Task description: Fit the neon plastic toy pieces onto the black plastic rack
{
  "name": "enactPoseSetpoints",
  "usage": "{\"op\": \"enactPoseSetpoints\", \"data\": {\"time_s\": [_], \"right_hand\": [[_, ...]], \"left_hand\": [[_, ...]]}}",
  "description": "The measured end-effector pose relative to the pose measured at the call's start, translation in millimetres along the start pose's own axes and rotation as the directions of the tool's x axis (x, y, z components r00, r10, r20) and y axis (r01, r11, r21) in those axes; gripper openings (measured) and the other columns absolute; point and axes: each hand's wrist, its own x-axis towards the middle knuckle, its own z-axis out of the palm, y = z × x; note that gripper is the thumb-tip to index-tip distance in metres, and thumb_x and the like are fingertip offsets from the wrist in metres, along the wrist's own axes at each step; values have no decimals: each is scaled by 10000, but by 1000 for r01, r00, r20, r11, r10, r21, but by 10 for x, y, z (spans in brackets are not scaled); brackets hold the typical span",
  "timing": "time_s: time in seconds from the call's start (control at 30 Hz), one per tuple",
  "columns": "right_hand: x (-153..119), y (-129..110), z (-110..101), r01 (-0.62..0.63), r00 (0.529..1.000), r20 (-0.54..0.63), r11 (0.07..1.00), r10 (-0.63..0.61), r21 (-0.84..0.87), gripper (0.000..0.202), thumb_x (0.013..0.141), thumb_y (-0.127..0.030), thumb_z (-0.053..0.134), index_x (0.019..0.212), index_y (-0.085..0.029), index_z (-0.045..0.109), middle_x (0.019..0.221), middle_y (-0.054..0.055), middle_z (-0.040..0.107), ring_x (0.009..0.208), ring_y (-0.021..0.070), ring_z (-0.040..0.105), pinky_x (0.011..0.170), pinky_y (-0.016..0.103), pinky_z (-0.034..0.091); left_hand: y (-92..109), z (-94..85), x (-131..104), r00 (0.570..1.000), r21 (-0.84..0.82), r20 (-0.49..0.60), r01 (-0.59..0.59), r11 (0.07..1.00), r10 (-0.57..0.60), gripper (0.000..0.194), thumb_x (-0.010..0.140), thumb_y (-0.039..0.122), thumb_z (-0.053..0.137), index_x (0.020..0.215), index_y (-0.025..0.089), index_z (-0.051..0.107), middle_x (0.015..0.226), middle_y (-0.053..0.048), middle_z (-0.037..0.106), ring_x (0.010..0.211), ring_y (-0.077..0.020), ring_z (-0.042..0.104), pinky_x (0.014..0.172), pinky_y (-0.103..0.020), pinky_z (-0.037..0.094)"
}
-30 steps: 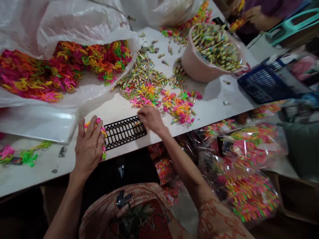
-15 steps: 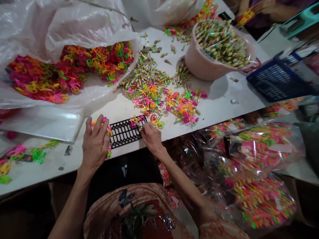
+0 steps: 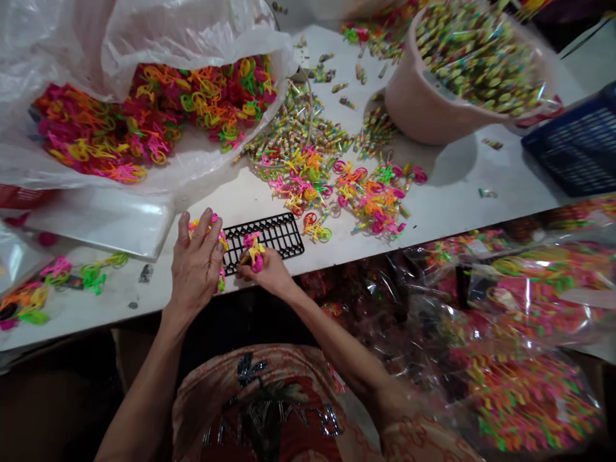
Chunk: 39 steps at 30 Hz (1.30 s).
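Observation:
A black plastic rack [image 3: 283, 236] with slatted openings lies near the table's front edge. My left hand [image 3: 196, 269] rests flat over its left end, fingers stretched out. Small colourful plastic toy bicycles [image 3: 222, 240] stick out from under that hand; most of them are hidden by it. Over the rack's left-middle part, my right hand [image 3: 270, 274] is closed on a pink and yellow toy bicycle [image 3: 256, 253]. Its fingertips are at the rack's front edge, partly hidden. A loose pile of toy bicycles [image 3: 370, 199] lies just beyond the rack to the right.
A big clear plastic bag [image 3: 192, 151] of toy parts spreads at the back left. Small candy-filled tubes [image 3: 293, 115] lie heaped behind the rack. A pink tub [image 3: 423, 109] of tubes and a blue basket [image 3: 572, 144] stand right. Filled clear bags [image 3: 529, 385] lie below the table edge.
My right hand has moved left along the rack, from its right end to near my left hand, with the toy bicycle in it. The view has shifted somewhat.

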Motion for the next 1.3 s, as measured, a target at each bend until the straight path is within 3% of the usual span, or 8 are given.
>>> {"op": "enactPoseSetpoints", "data": {"time_s": [0.17,0.53,0.63,0.77,0.93,1.03,1.13,1.3], "right_hand": [[43,27,143,229,961,-31,854,-275,-467,85,770,-155,568,689,-176,586,836,33,614,814,155,584,714,260,460],[-20,-216,227,239,971,207,435,-121,-868,275,902,-205,468,1097,-218,662,1207,83,635,886,203,632,756,324,493],[-61,-316,-196,221,973,166,446,-159,-868,244,875,-187,541,1050,-256,697,1107,31,683,954,170,632,813,266,497],[-43,-545,-1108,-124,953,-213,365,-216,-923,401,872,-27,394,1107,-142,697,1188,150,633,1050,241,618,891,370,463],[32,-560,-1567,-90,985,-97,56,-144,-994,343,911,-98,397,1033,-164,710,1225,168,599,1003,260,616,841,386,433],[-13,-466,-1450,-25,958,-76,181,-277,-983,316,920,-136,397,1029,-167,691,1230,155,588,1012,239,598,781,336,436],[-16,-372,-1189,126,913,-92,488,-398,-864,211,840,-123,485,928,-156,674,1056,114,637,913,192,590,763,295,436],[314,-248,-543,239,927,-121,809,-354,-537,72,697,-180,602,766,-160,599,693,-31,568,637,108,509,615,221,419]], "left_hand": [[1,3,-4,1000,6,2,9,1000,-9,487,978,390,311,1406,241,491,1527,-33,429,1507,-245,124,1220,-488,186],[15,-43,-9,1000,34,-2,1,999,-1,558,920,508,446,1424,271,471,1533,-64,415,1494,-318,166,1190,-544,205],[33,-71,-28,1000,40,-18,-10,999,11,532,927,488,447,1425,300,468,1528,-48,424,1491,-316,180,1186,-549,212],[74,-105,-14,999,87,5,-36,996,35,512,932,491,439,1408,308,487,1537,-59,407,1480,-343,203,1173,-612,171],[112,-80,62,997,101,60,-55,993,49,449,950,450,404,1356,310,533,1523,-52,431,1452,-350,280,1152,-638,195],[110,-51,67,998,100,64,-30,995,24,450,957,433,380,1337,267,554,1515,-68,442,1444,-342,302,1153,-598,247],[105,-36,59,999,104,49,-17,994,12,450,959,414,363,1345,271,545,1508,-65,455,1444,-314,311,1172,-551,244],[97,-27,69,998,141,59,-33,990,24,481,963,394,337,1389,238,499,1505,-83,456,1449,-303,301,1165,-552,245]]}}
